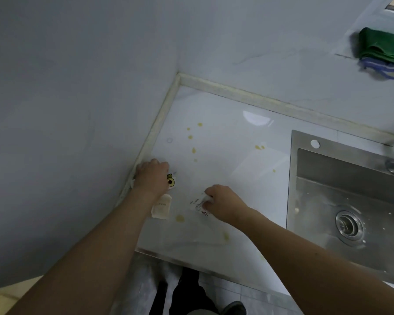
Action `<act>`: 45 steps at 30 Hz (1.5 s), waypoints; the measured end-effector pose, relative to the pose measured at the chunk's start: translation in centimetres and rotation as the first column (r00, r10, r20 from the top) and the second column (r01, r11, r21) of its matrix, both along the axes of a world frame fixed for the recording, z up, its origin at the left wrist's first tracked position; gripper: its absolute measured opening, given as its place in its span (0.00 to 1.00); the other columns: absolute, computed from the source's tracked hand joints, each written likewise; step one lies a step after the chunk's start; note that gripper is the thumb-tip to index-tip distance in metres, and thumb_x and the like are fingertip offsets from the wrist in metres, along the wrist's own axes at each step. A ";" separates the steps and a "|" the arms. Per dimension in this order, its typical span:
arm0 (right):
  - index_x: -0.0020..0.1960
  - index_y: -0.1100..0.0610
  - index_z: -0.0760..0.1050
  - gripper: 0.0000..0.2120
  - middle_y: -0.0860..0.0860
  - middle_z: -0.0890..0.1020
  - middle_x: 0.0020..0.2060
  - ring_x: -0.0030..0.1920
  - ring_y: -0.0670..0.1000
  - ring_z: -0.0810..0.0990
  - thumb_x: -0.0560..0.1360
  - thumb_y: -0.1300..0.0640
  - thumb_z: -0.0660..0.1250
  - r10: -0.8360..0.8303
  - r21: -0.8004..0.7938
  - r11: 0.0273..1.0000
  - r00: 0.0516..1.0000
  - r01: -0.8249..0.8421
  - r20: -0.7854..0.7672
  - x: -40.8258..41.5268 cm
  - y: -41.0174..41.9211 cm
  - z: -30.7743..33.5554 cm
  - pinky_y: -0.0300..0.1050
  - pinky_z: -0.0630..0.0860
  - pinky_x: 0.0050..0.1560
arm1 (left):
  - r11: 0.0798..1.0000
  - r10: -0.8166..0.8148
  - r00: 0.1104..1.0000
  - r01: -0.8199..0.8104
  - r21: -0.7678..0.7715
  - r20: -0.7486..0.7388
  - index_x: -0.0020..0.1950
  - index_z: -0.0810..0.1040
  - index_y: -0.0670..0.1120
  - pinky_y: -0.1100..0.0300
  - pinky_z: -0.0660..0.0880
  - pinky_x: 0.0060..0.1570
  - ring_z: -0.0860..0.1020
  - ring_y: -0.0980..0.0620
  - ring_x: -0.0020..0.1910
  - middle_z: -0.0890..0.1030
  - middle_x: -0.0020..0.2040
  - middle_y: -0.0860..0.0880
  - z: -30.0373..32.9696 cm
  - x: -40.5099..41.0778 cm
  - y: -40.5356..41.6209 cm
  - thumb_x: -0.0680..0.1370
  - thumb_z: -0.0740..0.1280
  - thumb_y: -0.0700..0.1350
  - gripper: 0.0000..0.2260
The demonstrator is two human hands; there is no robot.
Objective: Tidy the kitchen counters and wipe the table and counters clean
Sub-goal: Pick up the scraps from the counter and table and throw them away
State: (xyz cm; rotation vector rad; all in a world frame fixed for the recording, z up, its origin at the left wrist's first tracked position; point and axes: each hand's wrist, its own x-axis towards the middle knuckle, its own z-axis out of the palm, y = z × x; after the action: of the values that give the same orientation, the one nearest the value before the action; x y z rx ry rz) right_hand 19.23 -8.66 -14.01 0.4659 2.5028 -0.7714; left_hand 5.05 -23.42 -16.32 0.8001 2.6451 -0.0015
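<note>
A: Report the state of the left hand [152,176].

B: Fingers curled, knuckles up, at the 9 o'clock edge of the counter [225,137], beside the wall trim [156,133]. It grips a small wrapper [171,181] printed with a yellow and black round mark, which shows at the 3 o'clock side of the fist. A tan sachet [161,208] lies at 6 o'clock from the hand, partly under the wrist; whether the hand also holds it cannot be determined.

A: And the right hand [223,204]?

B: Fingers curled downward at the centre of the counter, pinching a clear wrapper [200,204] with dark and red print. The wrapper lies flat on the counter, extending toward 9 o'clock from the fingertips.

A: Location of soiling?

B: Yellow spots [192,142] are scattered at 12 o'clock from both hands. One larger yellow blot [180,218] lies between the sachet and the right forearm, and another sits near the front edge at 6 o'clock.

A: Surrounding fixtures?

B: A steel sink [341,201] is set into the counter at 3 o'clock, with a drain [350,225] and pale specks in its basin. A folded green cloth [382,45] rests on a ledge at 1 o'clock, well apart from both hands.
</note>
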 end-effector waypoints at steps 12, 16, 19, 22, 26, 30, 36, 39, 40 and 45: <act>0.55 0.60 0.79 0.12 0.56 0.74 0.56 0.55 0.57 0.75 0.74 0.59 0.62 0.190 0.020 0.982 0.981 -0.189 -0.046 -4.9 -6.6 -1.4 0.47 0.74 0.54 | 0.998 -0.053 0.983 0.045 0.045 0.177 0.46 0.69 0.44 0.53 0.69 0.44 0.74 0.42 0.48 0.70 0.55 0.42 0.7 -1.9 -0.3 0.76 0.61 0.36 0.04; 0.60 0.57 0.77 0.15 0.55 0.73 0.59 0.59 0.57 0.71 0.74 0.60 0.63 0.228 0.132 0.967 0.972 -0.219 -0.055 -5.5 -8.3 -2.2 0.48 0.69 0.59 | 0.994 -0.041 0.983 0.022 0.108 0.181 0.43 0.69 0.43 0.54 0.67 0.41 0.75 0.41 0.49 0.76 0.51 0.40 1.2 -2.4 -0.7 0.75 0.62 0.35 0.04; 0.62 0.56 0.76 0.17 0.56 0.73 0.58 0.59 0.57 0.70 0.74 0.60 0.63 0.248 0.211 0.951 0.966 -0.227 -0.078 -5.9 -9.2 -2.6 0.49 0.66 0.60 | 0.989 -0.029 0.990 0.008 0.146 0.139 0.42 0.68 0.44 0.55 0.66 0.39 0.76 0.41 0.48 0.77 0.49 0.40 1.7 -2.7 -0.5 0.76 0.63 0.35 0.06; 0.62 0.56 0.77 0.17 0.56 0.75 0.56 0.58 0.57 0.71 0.74 0.60 0.63 0.272 0.219 0.943 0.960 -0.251 -0.071 -6.5 -9.4 -2.6 0.47 0.66 0.59 | 0.988 -0.036 0.993 0.018 0.151 0.114 0.44 0.71 0.42 0.55 0.67 0.39 0.76 0.41 0.49 0.77 0.51 0.40 2.0 -3.5 -0.4 0.76 0.63 0.35 0.04; 0.60 0.60 0.77 0.15 0.57 0.76 0.55 0.55 0.58 0.75 0.74 0.63 0.62 0.247 0.134 0.961 0.968 -0.240 -0.035 -7.3 -9.0 -2.2 0.46 0.70 0.53 | 0.989 0.010 0.989 -0.031 0.143 0.146 0.43 0.69 0.42 0.55 0.67 0.37 0.75 0.42 0.44 0.78 0.50 0.39 2.4 -4.1 -0.7 0.75 0.62 0.34 0.05; 0.46 0.63 0.77 0.06 0.56 0.72 0.39 0.41 0.55 0.71 0.74 0.65 0.61 0.212 0.050 0.976 0.977 -0.212 0.010 -7.4 -6.5 -0.8 0.40 0.64 0.34 | 0.983 0.094 0.976 -0.122 0.135 0.195 0.40 0.69 0.42 0.56 0.68 0.36 0.77 0.40 0.45 0.79 0.48 0.38 2.9 -4.3 -0.4 0.74 0.64 0.33 0.07; 0.36 0.62 0.71 0.07 0.56 0.74 0.36 0.36 0.54 0.73 0.73 0.64 0.61 0.024 0.066 0.998 0.998 -0.020 -0.054 -5.2 0.2 2.7 0.42 0.63 0.29 | 0.954 0.154 0.961 -0.205 0.220 0.229 0.42 0.76 0.36 0.59 0.68 0.36 0.75 0.43 0.41 0.79 0.43 0.38 4.4 -4.2 3.1 0.73 0.64 0.32 0.02; 0.35 0.62 0.72 0.07 0.57 0.76 0.36 0.37 0.55 0.74 0.72 0.64 0.62 -0.113 0.097 0.988 0.991 0.120 -0.076 -1.8 4.1 4.9 0.42 0.66 0.35 | 0.953 0.070 0.972 -0.132 0.272 0.225 0.42 0.76 0.38 0.60 0.68 0.32 0.75 0.42 0.40 0.76 0.41 0.41 5.3 -2.3 7.1 0.72 0.63 0.33 0.04; 0.34 0.61 0.71 0.07 0.56 0.75 0.36 0.38 0.55 0.74 0.71 0.64 0.62 -0.175 0.112 0.977 0.981 0.183 -0.082 -0.3 5.3 5.7 0.42 0.66 0.35 | 0.956 0.034 0.974 -0.098 0.276 0.226 0.41 0.75 0.40 0.61 0.67 0.30 0.74 0.43 0.39 0.75 0.39 0.43 5.8 -1.2 8.7 0.72 0.62 0.34 0.04; 0.33 0.57 0.72 0.09 0.56 0.77 0.37 0.39 0.55 0.75 0.73 0.61 0.62 -0.466 0.175 0.856 0.872 0.487 -0.146 10.8 11.0 9.1 0.42 0.67 0.35 | 0.932 -0.190 0.947 0.090 0.351 0.260 0.41 0.75 0.41 0.63 0.65 0.28 0.69 0.46 0.33 0.74 0.37 0.46 8.8 6.5 16.5 0.70 0.63 0.35 0.03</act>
State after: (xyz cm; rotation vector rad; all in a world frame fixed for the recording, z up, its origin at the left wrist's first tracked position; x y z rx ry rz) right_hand 30.03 2.34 -4.90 1.1871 2.5996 -0.7210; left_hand 11.54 -6.90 -7.48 1.0125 2.3306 0.5046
